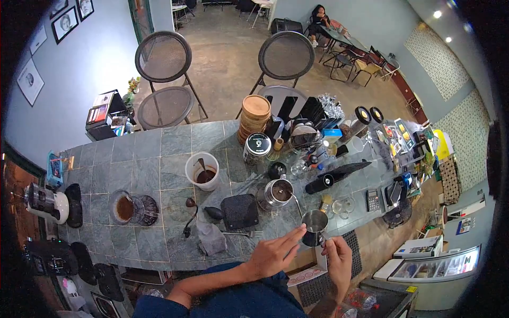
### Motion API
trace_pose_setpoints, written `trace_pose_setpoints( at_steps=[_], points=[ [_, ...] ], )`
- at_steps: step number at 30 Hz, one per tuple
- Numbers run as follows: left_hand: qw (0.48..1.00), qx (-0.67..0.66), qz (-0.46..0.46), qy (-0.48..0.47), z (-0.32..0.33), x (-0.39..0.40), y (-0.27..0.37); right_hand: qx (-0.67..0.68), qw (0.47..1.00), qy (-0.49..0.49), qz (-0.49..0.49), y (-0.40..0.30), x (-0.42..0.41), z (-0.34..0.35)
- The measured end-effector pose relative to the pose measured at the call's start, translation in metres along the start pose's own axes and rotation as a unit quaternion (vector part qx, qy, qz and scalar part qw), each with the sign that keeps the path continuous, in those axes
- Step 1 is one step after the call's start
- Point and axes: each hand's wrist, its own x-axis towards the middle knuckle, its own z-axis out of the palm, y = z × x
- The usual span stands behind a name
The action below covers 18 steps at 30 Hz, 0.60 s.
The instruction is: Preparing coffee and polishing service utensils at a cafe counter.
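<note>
My right hand [337, 256] grips the handle of a metal pitcher [315, 223] held over the counter's front edge. The pitcher's open top faces me, and its inside looks bare metal. With fingers stretched out, my left hand [276, 252] rests its fingertips against the pitcher's left side. Just beyond is a clear vessel [274, 195] with dark contents, and a thin spout or handle reaches from it towards the pitcher. A flat black device, perhaps a scale [239, 211], lies left of it. Nearer me are a fork [248, 234] and a crumpled grey cloth [211, 238].
On the tiled counter [139, 171] stand a white plastic tub [201, 171] holding dark stuff and a spoon, and a glass coffee maker [137, 210] with a brown-stained filter. Jars, a wooden canister [255, 115] and glassware crowd the right side. A person [319, 24] sits far off.
</note>
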Motion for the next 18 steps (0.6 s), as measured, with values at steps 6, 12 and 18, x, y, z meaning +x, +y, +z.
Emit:
trace_pose_setpoints(
  at_steps=[6, 12, 18],
  points=[
    [1.000, -0.017, -0.009, -0.022, -0.002, -0.012, 0.004, -0.030, 0.999, -0.010, -0.003, 0.005, -0.007, -0.007],
    [0.999, -0.013, 0.027, 0.026, -0.005, -0.016, 0.000, -0.032, 0.999, -0.020, -0.018, -0.003, -0.004, 0.002],
    [1.000, -0.017, -0.003, 0.016, -0.011, -0.004, 0.004, -0.034, 0.998, -0.020, -0.050, 0.000, 0.005, 0.003]
  ],
)
